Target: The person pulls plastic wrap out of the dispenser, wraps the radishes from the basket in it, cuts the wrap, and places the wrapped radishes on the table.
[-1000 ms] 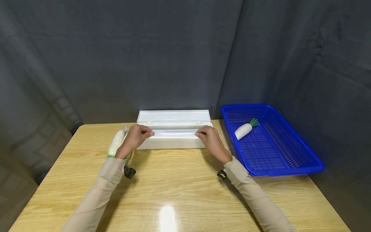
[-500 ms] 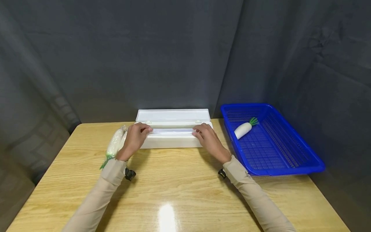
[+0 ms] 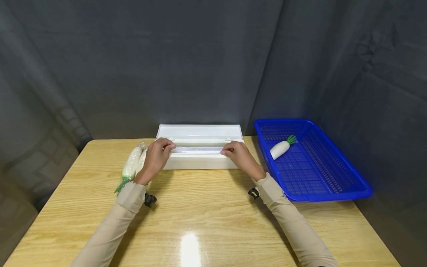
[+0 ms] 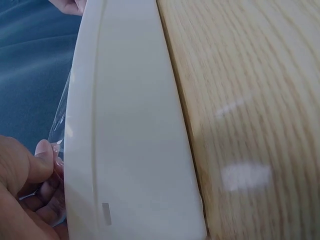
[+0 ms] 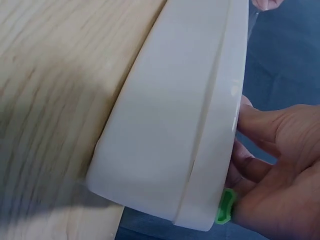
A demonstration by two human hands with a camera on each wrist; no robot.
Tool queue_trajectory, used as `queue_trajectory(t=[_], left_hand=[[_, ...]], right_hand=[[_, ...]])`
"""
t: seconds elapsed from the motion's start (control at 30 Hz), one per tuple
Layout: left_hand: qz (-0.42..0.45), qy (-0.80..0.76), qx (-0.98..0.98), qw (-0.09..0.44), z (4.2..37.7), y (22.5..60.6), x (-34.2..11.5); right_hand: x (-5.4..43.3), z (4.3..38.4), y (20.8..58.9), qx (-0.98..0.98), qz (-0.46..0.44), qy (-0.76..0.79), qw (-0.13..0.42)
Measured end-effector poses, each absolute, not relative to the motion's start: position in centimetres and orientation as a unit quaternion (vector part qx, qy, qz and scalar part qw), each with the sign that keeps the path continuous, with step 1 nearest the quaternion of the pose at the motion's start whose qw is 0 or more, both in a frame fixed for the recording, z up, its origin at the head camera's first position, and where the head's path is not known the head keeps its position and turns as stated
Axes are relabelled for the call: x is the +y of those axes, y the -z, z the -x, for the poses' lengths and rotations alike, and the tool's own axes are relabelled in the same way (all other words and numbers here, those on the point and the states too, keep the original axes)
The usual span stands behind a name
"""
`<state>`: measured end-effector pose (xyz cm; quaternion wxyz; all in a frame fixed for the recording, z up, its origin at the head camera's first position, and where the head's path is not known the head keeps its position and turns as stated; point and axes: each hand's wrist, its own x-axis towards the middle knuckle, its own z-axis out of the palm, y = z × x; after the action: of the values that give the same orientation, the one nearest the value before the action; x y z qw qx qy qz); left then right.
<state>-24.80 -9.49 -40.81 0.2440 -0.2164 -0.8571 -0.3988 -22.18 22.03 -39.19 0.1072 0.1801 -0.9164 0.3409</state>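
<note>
Clear plastic film (image 3: 197,150) along the open top of a white film dispenser (image 3: 200,162), near the far edge of the wooden table (image 3: 200,207), with the lid (image 3: 200,131) raised behind. At one end of the film, pinched between thumb and fingers of the left hand (image 3: 156,154); at the other, pinched by the right hand (image 3: 241,155), fingertips partly blocked by the dispenser's wall in the right wrist view. At the dispenser's right end, a green tab (image 5: 226,206). Just beside the left hand, partly covered by it, two wrapped daikon radishes (image 3: 131,165). To the right, a blue perforated basket (image 3: 328,196) holding one bare daikon (image 3: 280,150). Behind, dark curtains (image 3: 186,66).

Compared with half a second ago, right thumb and forefinger together instead of slightly apart; wrapped daikons' leafy tops in sight, hidden behind the left sleeve (image 3: 110,226) a second ago.
</note>
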Motion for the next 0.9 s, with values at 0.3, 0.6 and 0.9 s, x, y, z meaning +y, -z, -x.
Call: queue_trajectory(t=[0.3, 0.6, 0.9], left_hand=[[0.195, 0.411, -0.866, 0.209, 24.8, 40.5, -9.2], [0.186, 0.422, -0.859, 0.221, 24.6, 40.4, -9.3], [0.188, 0.429, -0.853, 0.232, 24.5, 40.2, -9.4]], right_hand=[[21.9, 22.3, 39.1, -0.917, -0.163, -0.355, 0.082], [19.8, 22.3, 39.5, -0.912, -0.181, -0.350, 0.111], [17.7, 22.7, 38.9, -0.911, -0.169, -0.357, 0.115]])
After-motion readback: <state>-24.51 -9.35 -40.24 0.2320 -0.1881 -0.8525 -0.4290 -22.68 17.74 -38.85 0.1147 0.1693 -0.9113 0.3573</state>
